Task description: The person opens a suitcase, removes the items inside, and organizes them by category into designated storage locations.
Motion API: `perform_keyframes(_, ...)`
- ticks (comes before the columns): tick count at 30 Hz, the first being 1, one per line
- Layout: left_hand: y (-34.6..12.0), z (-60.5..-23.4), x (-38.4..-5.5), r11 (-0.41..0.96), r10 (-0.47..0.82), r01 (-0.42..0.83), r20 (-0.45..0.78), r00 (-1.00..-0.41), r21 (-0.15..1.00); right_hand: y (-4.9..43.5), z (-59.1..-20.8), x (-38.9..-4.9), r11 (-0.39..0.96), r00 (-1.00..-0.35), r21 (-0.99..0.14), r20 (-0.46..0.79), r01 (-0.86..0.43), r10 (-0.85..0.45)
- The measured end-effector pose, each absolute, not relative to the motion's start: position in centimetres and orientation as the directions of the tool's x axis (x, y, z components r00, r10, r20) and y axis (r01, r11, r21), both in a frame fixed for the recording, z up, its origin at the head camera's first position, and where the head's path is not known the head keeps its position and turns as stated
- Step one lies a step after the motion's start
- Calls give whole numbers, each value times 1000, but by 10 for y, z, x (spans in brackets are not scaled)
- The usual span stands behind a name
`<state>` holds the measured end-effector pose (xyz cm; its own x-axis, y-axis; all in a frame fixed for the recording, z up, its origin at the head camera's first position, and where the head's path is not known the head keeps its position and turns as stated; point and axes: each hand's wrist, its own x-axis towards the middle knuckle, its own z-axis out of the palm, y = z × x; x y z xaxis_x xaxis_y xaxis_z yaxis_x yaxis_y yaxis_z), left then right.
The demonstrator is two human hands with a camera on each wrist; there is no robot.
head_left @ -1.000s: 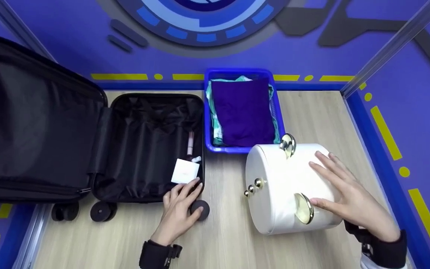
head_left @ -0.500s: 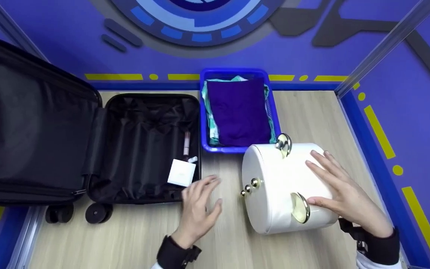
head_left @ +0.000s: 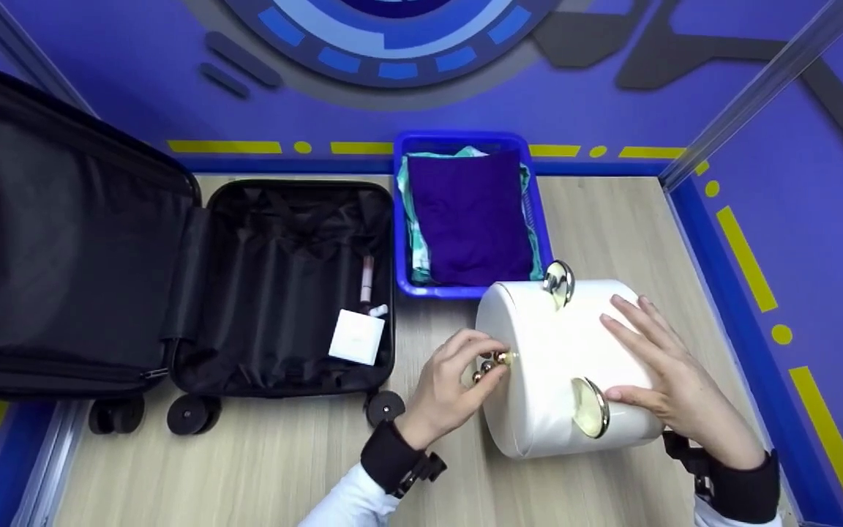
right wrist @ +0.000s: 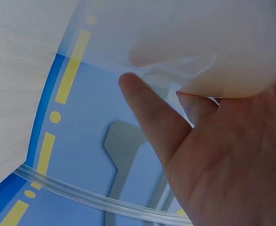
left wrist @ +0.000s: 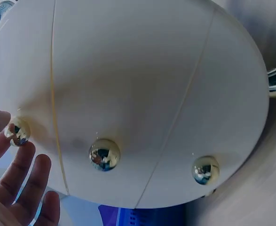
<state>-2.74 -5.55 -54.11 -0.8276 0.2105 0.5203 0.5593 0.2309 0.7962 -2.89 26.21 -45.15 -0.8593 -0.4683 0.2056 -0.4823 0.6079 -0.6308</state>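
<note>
A glossy white case [head_left: 560,344] lies on the tabletop, its flat end facing left. Thin seams split that end into three drawer fronts, each with a round gold knob. My left hand [head_left: 447,388] pinches the gold knob [left wrist: 18,132] at one end of the row between thumb and fingertip; its other fingers are loosely bent beside it. The middle knob [left wrist: 105,154] and the far knob [left wrist: 205,170] show free in the left wrist view. My right hand [head_left: 674,373] rests on the case's curved side, fingers spread, the thumb close to a gold rounded fitting [head_left: 591,408].
An open black suitcase [head_left: 282,293] lies at left. Inside it are a white square box [head_left: 356,337], a slim pink tube [head_left: 367,278] and a small white piece [head_left: 378,311]. A blue basket [head_left: 440,291] with folded purple cloth [head_left: 469,219] stands behind the case.
My left hand has left the suitcase's front right corner, moved right and taken hold of a gold knob. My right hand has stayed on the white case.
</note>
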Motion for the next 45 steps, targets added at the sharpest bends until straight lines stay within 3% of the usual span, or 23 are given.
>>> perform_keyframes(16,-59,-535,-32,240,248,517,463,-851,822,263,-452,-30,616,-851,-617,185,-490,-492)
perform_keyframes(32,-108,-535,-20,271,147,561,543,-827,782,264,-452,-29,614,-852,-615,202,-494,-483)
perform_keyframes(45,-117,-540,-12,267,127,503,487,-864,822,266,-452,-29,622,-855,-615,186,-486,-484)
